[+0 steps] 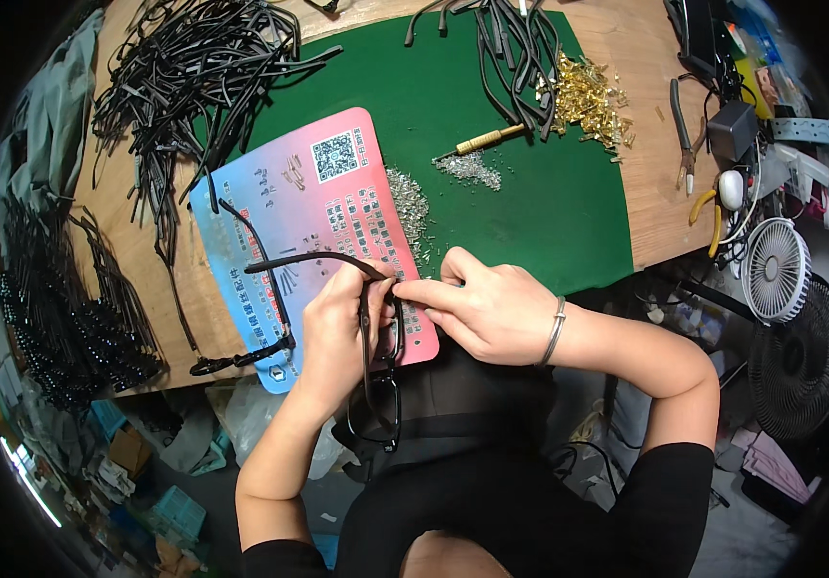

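Note:
My left hand (333,313) is closed round a pair of black eyeglasses (397,409) above the near edge of a pink and blue printed mat (289,154). One temple sticks out to the left over the mat, and part of the frame hangs down toward my lap. At the hinge area, my right hand (501,313) brings its index fingertip against the frame, its other fingers bent. Anything tiny between those fingertips is hidden. Another black eyeglass frame (280,313) rests at the mat's left side.
Black temples (203,77) are heaped at the far left, more (511,58) at the back. Small silver parts (410,207), gold-coloured parts (588,96) and a yellow-handled screwdriver (482,141) lie on the green mat (530,222). Pliers (684,140) and a white fan (777,268) are at right.

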`<act>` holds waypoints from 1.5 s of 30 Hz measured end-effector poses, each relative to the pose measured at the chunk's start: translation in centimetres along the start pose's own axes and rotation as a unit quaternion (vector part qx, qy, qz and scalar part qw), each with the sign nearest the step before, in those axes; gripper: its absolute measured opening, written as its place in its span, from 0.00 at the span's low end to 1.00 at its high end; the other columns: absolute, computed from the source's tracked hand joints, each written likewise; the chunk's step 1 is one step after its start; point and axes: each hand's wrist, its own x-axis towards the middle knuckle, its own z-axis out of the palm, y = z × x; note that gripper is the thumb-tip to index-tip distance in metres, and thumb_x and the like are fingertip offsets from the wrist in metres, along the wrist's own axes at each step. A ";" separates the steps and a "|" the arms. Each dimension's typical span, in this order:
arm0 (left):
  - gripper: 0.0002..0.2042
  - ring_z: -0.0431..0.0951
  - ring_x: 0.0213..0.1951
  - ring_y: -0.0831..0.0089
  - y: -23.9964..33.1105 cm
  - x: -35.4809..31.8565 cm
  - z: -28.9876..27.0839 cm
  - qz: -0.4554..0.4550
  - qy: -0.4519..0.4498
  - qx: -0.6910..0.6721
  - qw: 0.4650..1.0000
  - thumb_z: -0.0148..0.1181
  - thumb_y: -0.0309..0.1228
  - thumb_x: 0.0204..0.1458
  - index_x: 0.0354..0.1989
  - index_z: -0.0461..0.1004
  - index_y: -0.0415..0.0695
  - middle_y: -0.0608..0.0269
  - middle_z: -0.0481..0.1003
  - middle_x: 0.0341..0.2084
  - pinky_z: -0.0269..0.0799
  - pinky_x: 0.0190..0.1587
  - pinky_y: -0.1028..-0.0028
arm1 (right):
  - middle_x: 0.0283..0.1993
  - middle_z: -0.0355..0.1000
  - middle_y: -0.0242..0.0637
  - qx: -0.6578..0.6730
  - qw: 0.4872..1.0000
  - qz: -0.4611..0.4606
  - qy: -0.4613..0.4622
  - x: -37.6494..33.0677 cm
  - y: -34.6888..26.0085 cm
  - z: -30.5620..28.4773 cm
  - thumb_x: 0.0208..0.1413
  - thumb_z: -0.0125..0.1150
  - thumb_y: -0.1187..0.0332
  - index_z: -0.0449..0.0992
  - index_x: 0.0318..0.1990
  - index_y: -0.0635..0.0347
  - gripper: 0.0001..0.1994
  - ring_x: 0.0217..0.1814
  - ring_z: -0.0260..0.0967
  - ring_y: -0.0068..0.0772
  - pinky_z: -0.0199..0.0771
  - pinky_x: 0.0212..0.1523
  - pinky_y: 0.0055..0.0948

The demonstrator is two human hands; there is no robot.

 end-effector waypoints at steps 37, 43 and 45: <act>0.14 0.76 0.30 0.77 -0.8 1.9 0.3 0.144 0.252 0.018 0.957 0.47 0.23 0.58 0.52 0.66 0.35 0.56 0.75 0.35 0.72 0.32 0.80 | 0.36 0.60 0.44 -0.157 0.985 0.040 0.064 -0.5 0.5 -2.7 0.51 0.57 0.62 0.62 0.54 0.58 0.23 0.26 0.70 0.41 0.74 0.24 0.36; 0.04 0.68 0.26 0.79 0.3 -1.1 -1.5 0.020 0.143 -0.065 0.987 0.50 0.24 0.56 0.34 0.72 0.37 0.65 0.72 0.24 0.65 0.30 0.80 | 0.35 0.60 0.43 -0.151 0.984 0.056 0.082 -0.1 1.4 -2.9 0.52 0.55 0.66 0.65 0.51 0.53 0.18 0.26 0.69 0.42 0.73 0.25 0.38; 0.05 0.71 0.27 0.82 1.0 -1.9 -1.8 -0.089 0.057 -0.222 0.969 0.50 0.25 0.57 0.38 0.70 0.37 0.63 0.75 0.28 0.68 0.30 0.82 | 0.34 0.60 0.42 -0.182 0.973 0.070 0.124 -0.2 1.1 -2.0 0.51 0.57 0.67 0.67 0.50 0.51 0.17 0.24 0.70 0.40 0.73 0.22 0.36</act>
